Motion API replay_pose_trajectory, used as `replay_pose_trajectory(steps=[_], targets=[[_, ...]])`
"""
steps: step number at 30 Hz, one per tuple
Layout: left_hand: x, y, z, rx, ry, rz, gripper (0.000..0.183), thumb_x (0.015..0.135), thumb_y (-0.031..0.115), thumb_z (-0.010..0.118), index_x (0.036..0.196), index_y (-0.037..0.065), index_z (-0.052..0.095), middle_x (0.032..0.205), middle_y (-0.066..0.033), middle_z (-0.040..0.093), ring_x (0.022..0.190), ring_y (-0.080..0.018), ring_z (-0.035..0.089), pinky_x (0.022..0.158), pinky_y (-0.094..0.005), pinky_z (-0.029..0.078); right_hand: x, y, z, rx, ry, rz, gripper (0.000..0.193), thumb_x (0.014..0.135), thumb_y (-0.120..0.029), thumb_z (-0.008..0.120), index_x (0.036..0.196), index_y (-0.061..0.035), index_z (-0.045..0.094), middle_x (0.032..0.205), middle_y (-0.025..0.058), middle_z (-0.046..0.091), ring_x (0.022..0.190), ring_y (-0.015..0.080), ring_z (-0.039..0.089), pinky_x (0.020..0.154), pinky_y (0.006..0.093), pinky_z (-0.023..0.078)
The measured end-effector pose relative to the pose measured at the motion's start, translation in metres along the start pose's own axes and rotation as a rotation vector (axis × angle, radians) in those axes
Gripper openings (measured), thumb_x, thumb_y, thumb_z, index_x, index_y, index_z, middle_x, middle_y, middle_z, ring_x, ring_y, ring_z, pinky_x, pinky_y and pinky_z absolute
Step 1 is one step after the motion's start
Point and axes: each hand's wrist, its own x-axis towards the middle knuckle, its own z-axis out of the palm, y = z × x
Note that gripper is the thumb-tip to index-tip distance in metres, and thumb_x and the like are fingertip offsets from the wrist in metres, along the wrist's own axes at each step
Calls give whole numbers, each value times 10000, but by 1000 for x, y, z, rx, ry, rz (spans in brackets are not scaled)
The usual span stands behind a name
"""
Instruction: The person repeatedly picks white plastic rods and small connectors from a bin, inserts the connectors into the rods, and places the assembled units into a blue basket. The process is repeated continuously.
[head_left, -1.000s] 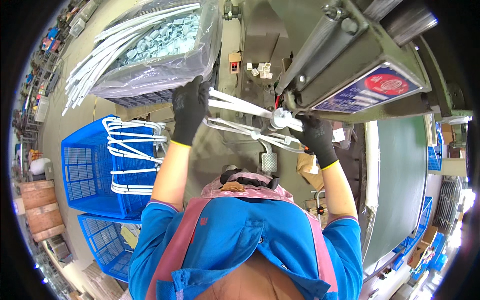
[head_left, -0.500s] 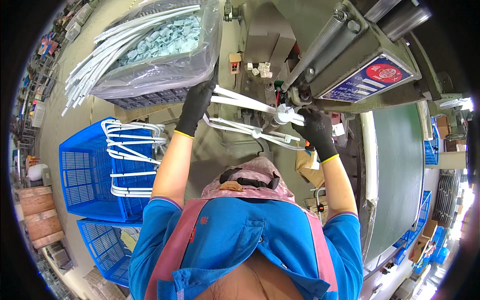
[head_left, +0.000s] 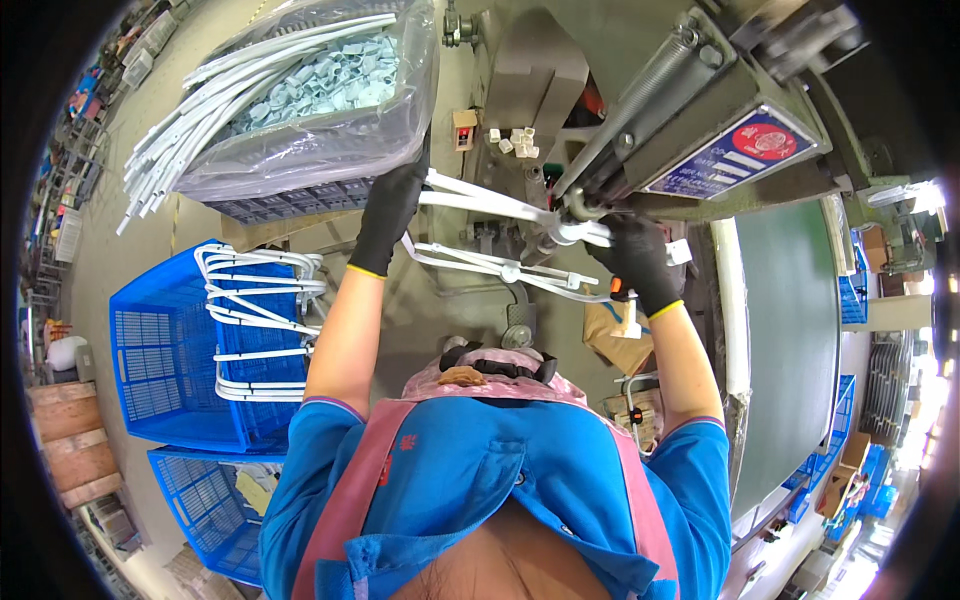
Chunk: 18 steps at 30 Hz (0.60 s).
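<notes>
Left hand (head_left: 393, 215) and right hand (head_left: 637, 262) grip a white frame (head_left: 530, 213); bent tubes (head_left: 265, 354) line the blue crate's (head_left: 150, 350) right edge.

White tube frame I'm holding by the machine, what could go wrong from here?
Your gloved right hand is close to the machine arm, so it might get pinched if that moves. The white tube frame spans to your left hand; if either grip slips, it might swing. Long white strips overhang the lined bin, so some might slide off if bumped.

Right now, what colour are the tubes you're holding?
The held tubes are white, clearest in the head view.
</notes>
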Motion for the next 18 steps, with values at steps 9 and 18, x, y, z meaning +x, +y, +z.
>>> replay_pose_trajectory(steps=[9,18], targets=[[-53,36,0,-265,-109,-43,218,944,189,532,999,-2,620,778,-44,624,681,-110,580,642,-266,468,-59,-27,-57,137,-135,-25,292,715,-351,739,839,-112,625,703,92,622,630,286,629,541,396,493],[-62,67,61,-244,-360,223,315,962,290,502,987,7,639,782,-78,648,652,-148,608,640,-286,480,-154,-34,-58,320,-282,181,351,737,-390,721,906,-86,681,689,137,652,610,310,642,521,402,487]])
